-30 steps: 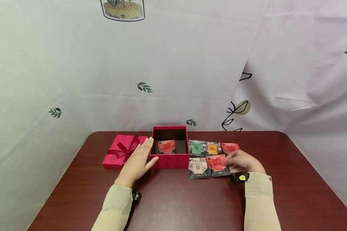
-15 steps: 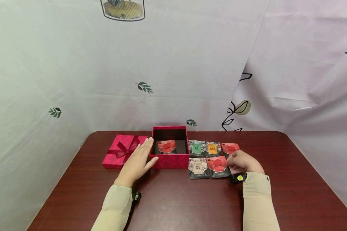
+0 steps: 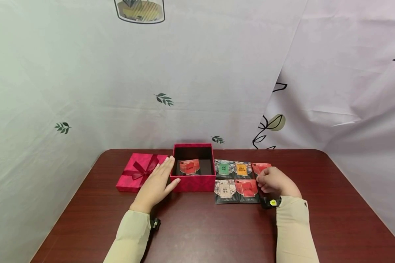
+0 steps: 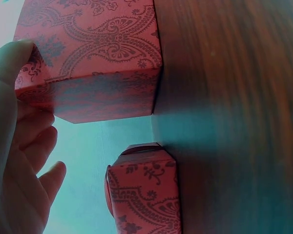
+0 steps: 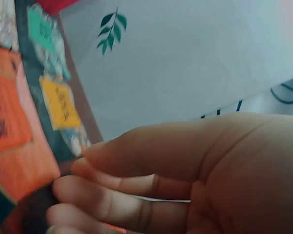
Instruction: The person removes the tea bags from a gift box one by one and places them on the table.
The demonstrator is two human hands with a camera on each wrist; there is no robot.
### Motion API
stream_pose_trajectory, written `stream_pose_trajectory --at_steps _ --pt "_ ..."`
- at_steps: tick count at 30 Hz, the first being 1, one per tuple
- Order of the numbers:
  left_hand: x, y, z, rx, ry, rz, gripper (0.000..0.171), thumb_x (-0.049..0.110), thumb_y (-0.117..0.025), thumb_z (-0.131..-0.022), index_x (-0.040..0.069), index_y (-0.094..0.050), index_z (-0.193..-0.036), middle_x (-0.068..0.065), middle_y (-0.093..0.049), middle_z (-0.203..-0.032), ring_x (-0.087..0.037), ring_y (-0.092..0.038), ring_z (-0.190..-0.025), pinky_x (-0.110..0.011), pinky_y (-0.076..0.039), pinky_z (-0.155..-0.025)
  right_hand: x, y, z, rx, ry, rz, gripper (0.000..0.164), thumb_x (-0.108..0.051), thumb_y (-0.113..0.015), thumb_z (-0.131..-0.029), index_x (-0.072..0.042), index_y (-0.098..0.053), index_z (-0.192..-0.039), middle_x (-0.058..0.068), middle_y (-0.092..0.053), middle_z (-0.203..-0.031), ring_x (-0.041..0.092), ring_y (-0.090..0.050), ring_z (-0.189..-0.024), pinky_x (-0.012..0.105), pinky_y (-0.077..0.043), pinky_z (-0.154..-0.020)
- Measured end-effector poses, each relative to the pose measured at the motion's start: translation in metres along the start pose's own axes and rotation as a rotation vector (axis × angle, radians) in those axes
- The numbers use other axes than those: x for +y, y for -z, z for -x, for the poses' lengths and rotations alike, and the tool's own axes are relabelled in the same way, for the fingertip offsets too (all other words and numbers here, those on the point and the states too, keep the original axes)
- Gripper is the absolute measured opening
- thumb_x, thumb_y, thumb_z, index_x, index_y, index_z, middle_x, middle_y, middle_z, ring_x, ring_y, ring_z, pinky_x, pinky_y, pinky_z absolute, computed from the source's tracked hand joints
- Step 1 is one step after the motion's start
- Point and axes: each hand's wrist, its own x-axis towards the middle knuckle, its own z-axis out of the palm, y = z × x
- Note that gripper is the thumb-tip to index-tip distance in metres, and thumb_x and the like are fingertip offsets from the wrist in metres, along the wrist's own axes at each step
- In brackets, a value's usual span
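My left hand (image 3: pixel 156 184) lies with straight fingers along the left wall of a red patterned gift box (image 3: pixel 193 183). In the left wrist view its thumb touches the box's front face (image 4: pixel 107 39). One red sachet (image 3: pixel 190 167) lies inside the box. My right hand (image 3: pixel 276 182) hovers with loosely bent fingers, thumb and fingertips close together, beside the front red sachet (image 3: pixel 247 190). It partly covers the back red sachet (image 3: pixel 260 167). No thing shows between its fingertips in the right wrist view.
Left of the box sits its red lid (image 3: pixel 139 173) with a ribbon bow. A green-label sachet (image 3: pixel 224 168), an orange-label sachet (image 3: pixel 242 169) and a beige-label sachet (image 3: pixel 225 191) lie right of the box. A white curtain (image 3: pixel 197 73) hangs behind the table (image 3: pixel 210 233).
The front red sachet has shifted slightly left and straightened beside the beige-label one. My right hand has come off it and risen a little. My left hand has stayed still.
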Motion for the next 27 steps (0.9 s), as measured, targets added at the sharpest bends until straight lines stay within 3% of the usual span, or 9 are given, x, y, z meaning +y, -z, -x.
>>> stream_pose_trajectory --at_steps 5,11,14,18,21,27 --pt "0.000 0.001 0.000 0.001 -0.001 -0.004 0.079 0.041 -0.065 -0.098 0.001 -0.032 -0.158 -0.015 -0.030 -0.164 -0.035 -0.026 -0.152 -0.053 -0.024 -0.122 -0.014 -0.006 -0.001 0.061 0.100 0.041 0.020 -0.007 -0.056 -0.098 0.011 -0.064 -0.103 0.014 -0.067 -0.082 0.019 -0.063 -0.067 0.031 -0.059 -0.062" --pt "0.000 0.000 0.000 0.012 -0.010 -0.012 0.077 0.038 -0.066 -0.098 -0.001 -0.034 -0.156 -0.016 -0.032 -0.163 -0.035 -0.027 -0.151 -0.054 -0.025 -0.121 -0.031 -0.021 -0.002 0.093 0.194 0.021 0.026 -0.012 -0.057 -0.101 0.011 -0.063 -0.111 0.016 -0.066 -0.084 0.032 -0.070 -0.074 0.044 -0.062 -0.071" --pt "0.000 0.000 0.000 0.022 -0.020 -0.019 0.077 0.037 -0.068 -0.097 -0.001 -0.035 -0.156 -0.017 -0.033 -0.162 -0.035 -0.028 -0.151 -0.054 -0.025 -0.121 -0.041 -0.032 -0.003 0.107 0.223 -0.035 0.024 -0.011 -0.057 -0.102 0.011 -0.063 -0.111 0.020 -0.066 -0.086 0.036 -0.070 -0.076 0.046 -0.062 -0.073" --pt "0.001 0.000 0.000 0.027 -0.024 -0.027 0.078 0.038 -0.068 -0.097 -0.001 -0.035 -0.156 -0.017 -0.033 -0.162 -0.035 -0.028 -0.151 -0.054 -0.024 -0.121 -0.054 -0.049 -0.003 0.182 0.264 -0.101 0.021 -0.011 -0.057 -0.102 0.006 -0.065 -0.110 0.024 -0.066 -0.090 0.031 -0.068 -0.072 0.045 -0.062 -0.069" --pt "0.000 0.000 0.000 0.027 -0.021 -0.029 0.078 0.039 -0.068 -0.097 -0.001 -0.035 -0.156 -0.016 -0.033 -0.162 -0.034 -0.027 -0.151 -0.053 -0.023 -0.122 -0.064 -0.063 -0.005 0.264 0.306 -0.152 0.018 -0.008 -0.056 -0.100 0.002 -0.067 -0.109 0.024 -0.067 -0.090 0.025 -0.067 -0.067 0.043 -0.061 -0.065" --pt "-0.001 -0.001 0.000 0.021 -0.020 -0.040 0.078 0.038 -0.067 -0.097 -0.001 -0.035 -0.156 -0.016 -0.033 -0.163 -0.036 -0.028 -0.151 -0.053 -0.023 -0.122 -0.079 -0.089 -0.003 0.341 0.411 -0.286 0.017 0.000 -0.056 -0.098 0.001 -0.069 -0.109 0.018 -0.069 -0.086 0.031 -0.071 -0.074 0.042 -0.062 -0.070"
